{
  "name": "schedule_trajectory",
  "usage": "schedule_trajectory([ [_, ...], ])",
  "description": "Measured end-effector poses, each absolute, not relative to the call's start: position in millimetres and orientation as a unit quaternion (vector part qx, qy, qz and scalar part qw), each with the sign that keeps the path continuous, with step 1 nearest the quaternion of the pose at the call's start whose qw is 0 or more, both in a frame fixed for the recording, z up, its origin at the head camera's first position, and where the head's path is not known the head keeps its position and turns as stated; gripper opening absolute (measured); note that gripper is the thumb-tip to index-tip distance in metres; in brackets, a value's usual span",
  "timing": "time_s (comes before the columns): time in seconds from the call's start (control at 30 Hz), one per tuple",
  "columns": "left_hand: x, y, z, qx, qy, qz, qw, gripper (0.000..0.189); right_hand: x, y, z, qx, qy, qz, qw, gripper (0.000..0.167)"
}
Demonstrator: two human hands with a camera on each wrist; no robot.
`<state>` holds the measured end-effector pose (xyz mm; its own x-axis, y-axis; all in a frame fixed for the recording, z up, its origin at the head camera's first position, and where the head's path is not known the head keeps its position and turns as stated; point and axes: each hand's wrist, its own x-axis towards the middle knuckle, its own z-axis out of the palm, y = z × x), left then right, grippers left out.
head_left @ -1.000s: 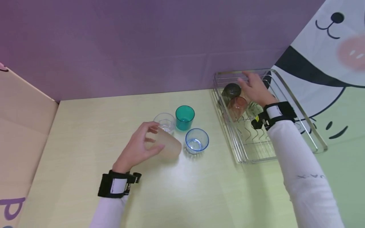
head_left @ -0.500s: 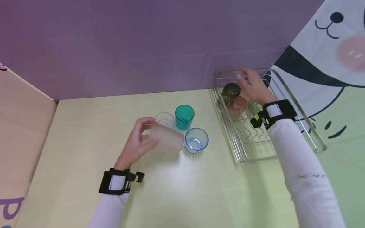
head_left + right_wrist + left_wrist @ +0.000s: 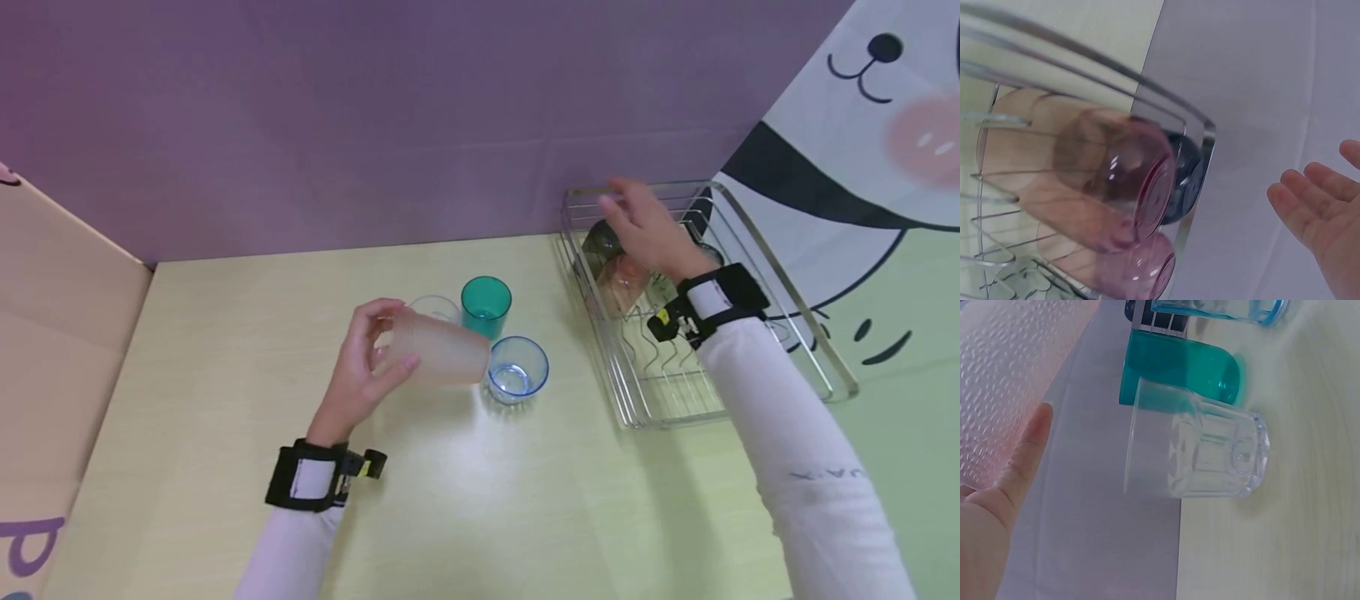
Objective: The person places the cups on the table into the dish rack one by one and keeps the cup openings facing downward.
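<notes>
My left hand (image 3: 356,367) grips a frosted, pinkish tumbler (image 3: 446,350) that lies nearly sideways above the table, its bumpy surface (image 3: 1010,369) filling the upper left of the left wrist view. Behind it stand a clear cup (image 3: 1204,444) and a green cup (image 3: 486,304). A blue-rimmed glass (image 3: 517,371) sits upright just right of the tumbler's end. Over the wire rack (image 3: 678,417) hovers my right hand (image 3: 652,229), fingers extended and holding nothing. Below it, a pink glass (image 3: 1110,181) and a dark glass (image 3: 1186,178) rest upside down in the rack.
Another pink glass (image 3: 1138,269) and a greenish clear glass (image 3: 1019,281) are also in the rack. A purple wall (image 3: 337,150) closes off the table's back, and a pale panel (image 3: 60,350) borders the left side.
My left hand has lifted the frosted tumbler a little and turned it closer to horizontal, its end swinging up and right. My right hand has drifted left above the rack.
</notes>
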<state>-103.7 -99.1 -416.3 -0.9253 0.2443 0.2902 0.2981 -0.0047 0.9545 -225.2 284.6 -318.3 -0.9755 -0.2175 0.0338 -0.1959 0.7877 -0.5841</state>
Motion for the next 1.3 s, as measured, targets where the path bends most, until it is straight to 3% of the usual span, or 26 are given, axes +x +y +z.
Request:
schedule_trajectory([
  [0.4, -103, -95, -409, -0.198, -0.693, -0.692, 0.039, 0.068, -217, 260, -315, -0.172, 0.936, -0.308, 0.015, 0.068],
  [0.97, -104, -85, -402, -0.207, -0.663, -0.718, 0.048, 0.068, -198, 226, -315, -0.25, 0.918, -0.309, 0.005, 0.088],
  [1.3, -107, -74, -395, -0.227, -0.656, -0.718, 0.054, 0.07, -181, 206, -316, -0.28, 0.895, -0.347, 0.018, 0.079],
])
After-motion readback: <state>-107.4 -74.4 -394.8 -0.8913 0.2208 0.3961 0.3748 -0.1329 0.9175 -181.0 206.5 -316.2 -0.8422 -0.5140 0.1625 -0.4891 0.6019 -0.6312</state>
